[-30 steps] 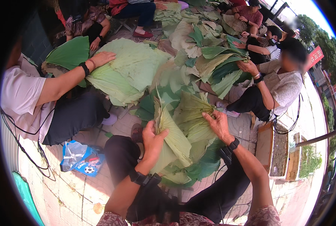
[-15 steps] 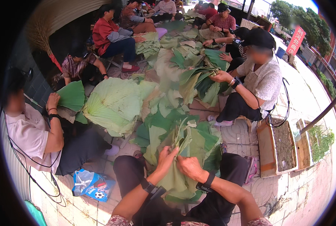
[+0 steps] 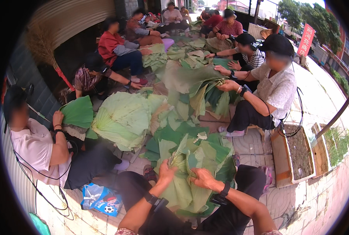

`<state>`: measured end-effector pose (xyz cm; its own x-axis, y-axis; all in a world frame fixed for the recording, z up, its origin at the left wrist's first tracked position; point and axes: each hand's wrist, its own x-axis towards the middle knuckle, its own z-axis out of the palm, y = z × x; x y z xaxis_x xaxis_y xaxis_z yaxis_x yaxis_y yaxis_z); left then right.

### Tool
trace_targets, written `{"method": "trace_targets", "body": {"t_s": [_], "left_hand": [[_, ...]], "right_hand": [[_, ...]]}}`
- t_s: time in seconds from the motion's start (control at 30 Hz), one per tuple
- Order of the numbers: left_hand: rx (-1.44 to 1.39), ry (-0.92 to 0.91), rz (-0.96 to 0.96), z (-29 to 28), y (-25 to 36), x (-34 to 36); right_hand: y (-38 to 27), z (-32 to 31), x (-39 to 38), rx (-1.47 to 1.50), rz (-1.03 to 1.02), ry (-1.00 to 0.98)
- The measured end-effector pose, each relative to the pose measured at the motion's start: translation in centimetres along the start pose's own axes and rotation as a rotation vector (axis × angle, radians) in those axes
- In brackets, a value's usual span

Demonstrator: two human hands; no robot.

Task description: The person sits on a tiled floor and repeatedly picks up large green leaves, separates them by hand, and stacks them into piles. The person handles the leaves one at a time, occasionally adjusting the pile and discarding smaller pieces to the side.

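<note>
My left hand (image 3: 166, 173) is closed on the gathered edge of a bundle of large green lotus leaves (image 3: 182, 192) hanging between my knees. To its right, my right hand (image 3: 204, 178) pinches a fold of the same bundle, its fingertips partly hidden by the leaf. The two hands are a short way apart, with the leaf folds opening between them. Just beyond my hands, darker green lotus leaves (image 3: 164, 137) lie heaped on the ground.
A broad pale leaf stack (image 3: 121, 117) lies left of centre. Co-workers sit along both sides; one at right (image 3: 276, 82) holds a leaf bundle (image 3: 209, 88). A blue plastic bag (image 3: 100, 199) is at lower left. Soil-filled boxes (image 3: 294, 156) stand at right.
My hands have moved apart, and the leaf bundle between them has spread open. The co-worker at right has lifted a leaf with one hand. The whole view has shifted slightly.
</note>
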<state>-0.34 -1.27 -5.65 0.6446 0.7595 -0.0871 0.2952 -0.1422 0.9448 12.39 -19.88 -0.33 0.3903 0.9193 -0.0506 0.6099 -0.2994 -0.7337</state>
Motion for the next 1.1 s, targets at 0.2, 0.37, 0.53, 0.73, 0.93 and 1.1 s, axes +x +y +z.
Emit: {"method": "trace_targets", "body": {"t_s": [0.2,0.37,0.53,0.73,0.93,1.1], "left_hand": [[0.117,0.09,0.146,-1.7,2.1,-0.7],[0.096,0.001,0.141,-0.3,4.5,-2.7],[0.131,0.022,0.212,0.8,5.4,-3.5],[0.064,0.1,0.209,-0.9,5.8,-2.6],[0.132,0.12,0.246,-0.8,6.5,-3.4],[0.03,0.127,0.175,-0.8,6.4,-3.1]], "right_hand": [[1.3,-4.6,0.5,0.17,0.227,0.414],[-1.4,-2.7,1.9,0.257,0.152,0.375],[-3.4,0.1,3.1,0.268,0.107,0.282],[-1.7,-1.8,4.8,-0.122,0.001,0.391],[-3.3,1.3,4.9,0.12,0.009,0.262],[-3.2,2.3,5.4,0.754,0.279,0.05]]}}
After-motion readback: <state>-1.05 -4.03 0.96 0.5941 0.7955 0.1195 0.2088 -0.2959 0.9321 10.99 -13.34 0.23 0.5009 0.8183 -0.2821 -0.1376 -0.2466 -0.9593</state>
